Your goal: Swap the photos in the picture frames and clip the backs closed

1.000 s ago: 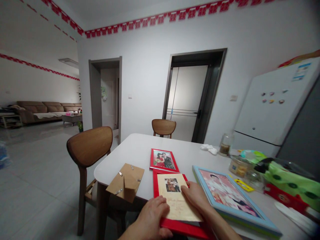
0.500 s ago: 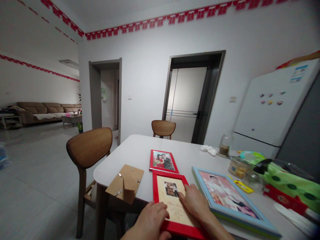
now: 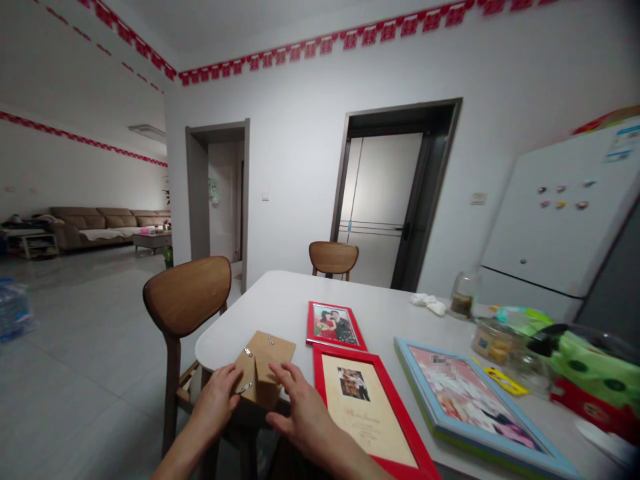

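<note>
A brown picture-frame backing board [image 3: 273, 353] with metal clips and a folded-out stand lies at the table's near left edge, partly over it. My left hand [image 3: 217, 400] is at its left side, fingers and thumb closed about the edge. At the board's right side is my right hand [image 3: 305, 413], fingers spread and thumb apart, the fingertips close to or touching the board. Beside it lies a red picture frame [image 3: 395, 400] holding a cream sheet with a small photo. Just beyond it is a smaller red frame [image 3: 336, 325] with a couple's photo.
A large light-blue frame [image 3: 480, 400] lies to the right. Behind it stand glass jars [image 3: 463, 297], a green bag [image 3: 595, 363] and crumpled tissue [image 3: 429, 303]. Wooden chairs [image 3: 190, 297] stand at the left and far sides of the white table [image 3: 280, 290].
Both hands have left the large red frame and moved left to the backing board. The view has shifted slightly left.
</note>
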### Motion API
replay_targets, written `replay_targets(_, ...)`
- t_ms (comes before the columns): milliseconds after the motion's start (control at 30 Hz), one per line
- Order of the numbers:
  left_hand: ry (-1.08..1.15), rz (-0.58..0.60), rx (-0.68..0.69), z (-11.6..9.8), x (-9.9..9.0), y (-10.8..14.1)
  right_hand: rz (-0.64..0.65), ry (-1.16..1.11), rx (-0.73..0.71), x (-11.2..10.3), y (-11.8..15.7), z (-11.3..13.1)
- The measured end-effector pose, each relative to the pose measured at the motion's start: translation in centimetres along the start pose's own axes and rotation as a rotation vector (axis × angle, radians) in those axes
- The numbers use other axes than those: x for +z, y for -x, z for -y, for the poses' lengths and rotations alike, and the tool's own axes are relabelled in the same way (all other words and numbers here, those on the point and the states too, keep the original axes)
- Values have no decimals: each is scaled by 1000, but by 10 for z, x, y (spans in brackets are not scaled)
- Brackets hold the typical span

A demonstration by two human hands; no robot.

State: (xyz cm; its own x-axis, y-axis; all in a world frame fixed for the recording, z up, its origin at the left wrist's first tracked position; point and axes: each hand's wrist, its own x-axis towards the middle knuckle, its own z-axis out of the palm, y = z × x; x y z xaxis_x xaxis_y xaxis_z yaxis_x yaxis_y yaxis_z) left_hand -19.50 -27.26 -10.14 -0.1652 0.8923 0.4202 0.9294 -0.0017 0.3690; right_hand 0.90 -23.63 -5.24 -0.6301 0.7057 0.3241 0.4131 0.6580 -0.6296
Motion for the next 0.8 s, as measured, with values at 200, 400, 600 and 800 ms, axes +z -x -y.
replay_targets(200, 55, -71, 83, -21, -9, -6, -198, -68, -129, -4, -14, 20)
replay_targets(400, 141, -223, 215, -69, -27, -8, -344, -103, -166, -53, 13, 17)
replay_targets(600, 270, -36, 427, -140, -13, 11, -450, -256, -3, -106, 69, -24)
replay_targets(800, 229, 150, 470, -176, 19, 14, -525, -252, 248, -125, 98, -72)
